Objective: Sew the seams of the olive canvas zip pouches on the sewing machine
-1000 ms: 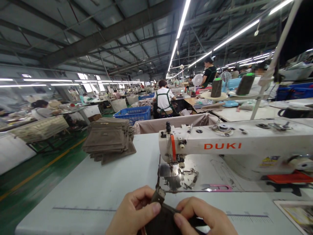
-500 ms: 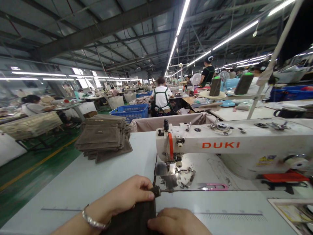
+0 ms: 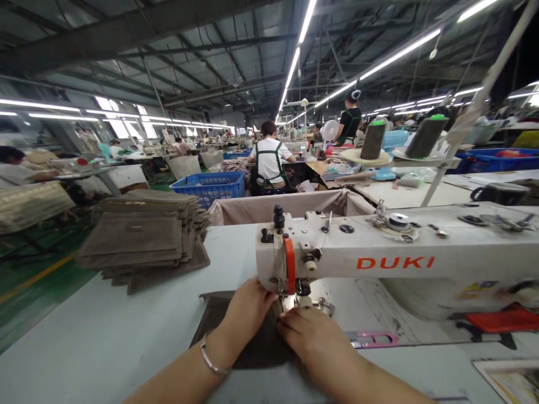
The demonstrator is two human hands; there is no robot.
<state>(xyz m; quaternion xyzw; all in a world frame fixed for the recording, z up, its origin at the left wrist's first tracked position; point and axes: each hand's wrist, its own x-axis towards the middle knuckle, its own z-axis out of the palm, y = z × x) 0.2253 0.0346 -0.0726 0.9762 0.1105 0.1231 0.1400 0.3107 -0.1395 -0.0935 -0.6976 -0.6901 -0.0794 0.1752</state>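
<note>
A dark brown fabric piece (image 3: 219, 320) lies flat on the white table under the head of the white DUKI sewing machine (image 3: 396, 264). My left hand (image 3: 246, 314) rests on the fabric just left of the needle area, fingers curled and pressing down. My right hand (image 3: 311, 334) lies on the fabric in front of the presser foot, fingertips pressed together at the needle plate. The needle itself is hidden behind my fingers. A silver bracelet (image 3: 209, 359) sits on my left wrist.
A stack of brown fabric pieces (image 3: 141, 235) lies at the table's left back. Pink scissors (image 3: 373, 339) rest right of my hands. Thread cones (image 3: 373, 140) stand on a rack behind the machine. Other workers sit at tables beyond, with a blue basket (image 3: 210, 188).
Both hands moved forward with the fabric, from the table's near edge to under the machine head. The fabric now lies flat at the needle. The camera tilted down.
</note>
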